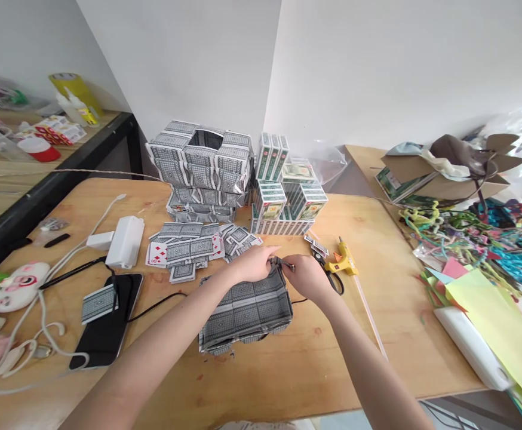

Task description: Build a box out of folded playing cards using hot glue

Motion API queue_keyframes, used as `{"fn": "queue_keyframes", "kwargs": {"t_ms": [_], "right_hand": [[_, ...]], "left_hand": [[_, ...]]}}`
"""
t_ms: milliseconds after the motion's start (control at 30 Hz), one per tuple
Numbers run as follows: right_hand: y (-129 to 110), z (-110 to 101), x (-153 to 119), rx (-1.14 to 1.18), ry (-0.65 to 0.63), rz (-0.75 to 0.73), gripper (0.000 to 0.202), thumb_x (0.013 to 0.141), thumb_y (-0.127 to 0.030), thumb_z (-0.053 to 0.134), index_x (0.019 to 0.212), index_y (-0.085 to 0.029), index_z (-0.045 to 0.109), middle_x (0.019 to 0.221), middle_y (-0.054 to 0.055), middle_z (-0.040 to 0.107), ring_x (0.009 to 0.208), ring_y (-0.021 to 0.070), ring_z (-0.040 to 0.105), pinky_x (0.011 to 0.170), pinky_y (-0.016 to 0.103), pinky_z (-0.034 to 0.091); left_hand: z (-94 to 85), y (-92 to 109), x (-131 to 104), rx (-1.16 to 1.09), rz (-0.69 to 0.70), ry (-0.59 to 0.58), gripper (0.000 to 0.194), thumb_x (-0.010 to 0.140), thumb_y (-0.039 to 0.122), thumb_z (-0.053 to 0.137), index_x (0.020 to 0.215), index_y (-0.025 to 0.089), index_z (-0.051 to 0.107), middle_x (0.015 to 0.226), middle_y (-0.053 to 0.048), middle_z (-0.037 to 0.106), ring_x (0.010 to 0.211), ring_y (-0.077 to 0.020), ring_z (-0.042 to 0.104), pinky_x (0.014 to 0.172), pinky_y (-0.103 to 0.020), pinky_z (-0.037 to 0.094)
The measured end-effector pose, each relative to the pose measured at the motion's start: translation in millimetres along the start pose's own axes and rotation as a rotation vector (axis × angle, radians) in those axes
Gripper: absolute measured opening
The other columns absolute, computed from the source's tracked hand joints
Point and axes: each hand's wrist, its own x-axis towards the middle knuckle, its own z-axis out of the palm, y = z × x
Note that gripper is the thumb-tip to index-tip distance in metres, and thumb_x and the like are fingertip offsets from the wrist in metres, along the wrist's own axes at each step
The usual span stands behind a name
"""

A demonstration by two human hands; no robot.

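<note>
An open box made of grey-backed playing cards (247, 307) rests on the table in front of me. At its far right corner my left hand (261, 263) is closed on the rim, the fingertips partly hidden. My right hand (308, 276) pinches the same corner from the right, close to the left fingers. A small dark folded piece shows between the two hands; its exact shape is hard to make out. Behind the left forearm lie loose playing cards (189, 248), mostly face down, some overlapping in strips.
A larger playing-card structure (200, 161) stands at the back, beside stacked card packs (272, 203). A yellow glue gun (341, 258) and black-handled scissors (335, 282) lie to the right. At left are a phone (104, 334), white cables and a charger (125, 242). Coloured paper (489, 322) covers the right edge.
</note>
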Motion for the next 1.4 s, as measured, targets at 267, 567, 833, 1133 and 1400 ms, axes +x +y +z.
{"fn": "queue_keyframes", "kwargs": {"t_ms": [267, 567, 833, 1133, 1400], "right_hand": [[-11, -25, 13, -0.18, -0.103, -0.028, 0.023, 0.077, -0.021, 0.043, 0.075, -0.017, 0.066, 0.075, 0.007, 0.067, 0.068, 0.0168, 0.058, 0.053, 0.024, 0.028], [-14, -44, 35, -0.06, -0.273, 0.029, 0.023, 0.071, -0.023, 0.047, 0.057, -0.013, 0.063, 0.048, 0.004, 0.056, 0.046, 0.0115, 0.047, 0.042, 0.022, 0.027], [-16, -51, 37, 0.055, -0.326, 0.083, 0.021, 0.064, -0.018, 0.046, 0.047, -0.014, 0.058, 0.04, 0.002, 0.052, 0.043, 0.0105, 0.046, 0.041, 0.019, 0.031], [-7, -48, 41, 0.115, -0.365, 0.086, 0.019, 0.064, -0.018, 0.047, 0.049, -0.014, 0.059, 0.039, 0.001, 0.051, 0.041, 0.0092, 0.044, 0.041, 0.019, 0.032], [-6, -47, 44, 0.125, -0.396, 0.08, 0.016, 0.065, -0.017, 0.048, 0.062, -0.012, 0.063, 0.044, 0.002, 0.056, 0.044, 0.0123, 0.053, 0.043, 0.019, 0.036]], "left_hand": [[-0.7, 2, 1, 0.003, 0.022, -0.106, 0.047, 0.065, 0.016, 0.052, 0.112, 0.02, 0.051, 0.103, -0.004, 0.063, 0.092, -0.02, 0.058, 0.075, -0.025, 0.044], [3.1, -2, 4, 0.042, 0.006, -0.072, 0.04, 0.07, 0.013, 0.047, 0.11, 0.018, 0.048, 0.102, -0.008, 0.062, 0.091, -0.0211, 0.058, 0.071, -0.026, 0.042], [5.4, -1, 5, 0.056, -0.026, -0.051, 0.038, 0.07, 0.016, 0.048, 0.108, 0.018, 0.049, 0.096, -0.008, 0.063, 0.085, -0.023, 0.059, 0.063, -0.027, 0.041], [5.5, 0, 5, 0.059, -0.036, -0.052, 0.035, 0.068, 0.015, 0.047, 0.104, 0.018, 0.049, 0.094, -0.008, 0.063, 0.084, -0.0233, 0.059, 0.064, -0.027, 0.041], [3.3, 1, 5, -0.027, -0.056, -0.043, 0.037, 0.067, 0.012, 0.049, 0.104, 0.016, 0.051, 0.097, -0.009, 0.064, 0.086, -0.0224, 0.06, 0.067, -0.027, 0.043]]}}
